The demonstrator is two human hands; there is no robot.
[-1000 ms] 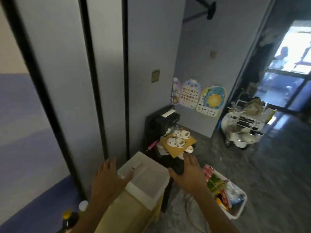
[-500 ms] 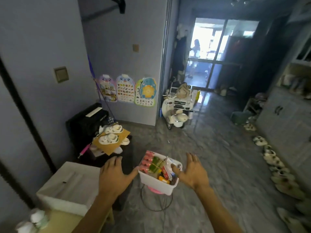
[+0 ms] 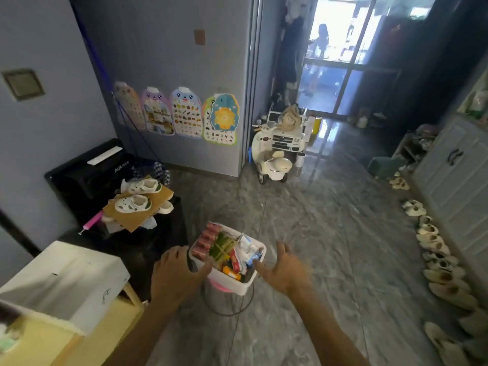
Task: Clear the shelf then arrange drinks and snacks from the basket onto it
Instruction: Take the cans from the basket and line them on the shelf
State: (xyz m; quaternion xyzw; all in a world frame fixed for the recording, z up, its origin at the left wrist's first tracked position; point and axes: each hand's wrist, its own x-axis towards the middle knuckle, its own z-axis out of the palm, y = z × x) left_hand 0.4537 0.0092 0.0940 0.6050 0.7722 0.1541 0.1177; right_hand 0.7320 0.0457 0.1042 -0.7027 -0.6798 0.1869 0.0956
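Observation:
A white basket (image 3: 239, 285) packed with red drink cans, a green packet and other snacks stands on a pink stool in the lower middle. My left hand (image 3: 177, 276) rests on the basket's left rim, fingers spread over the edge. My right hand (image 3: 284, 268) hovers open at the basket's right side, fingertips close to the rim. At the lower left a white box (image 3: 63, 281) lies on the yellow wooden shelf top (image 3: 39, 342).
A black cabinet (image 3: 87, 175) holds cardboard and small white sandals. Toy scooter and toy car (image 3: 277, 151) stand by the doorway. A row of slippers (image 3: 435, 262) lines the right wall beside grey cupboards. Open grey tiled floor lies ahead.
My view swung right from the white box toward the basket. Both hands left the box and reached to either side of the basket, the left one landing on its rim.

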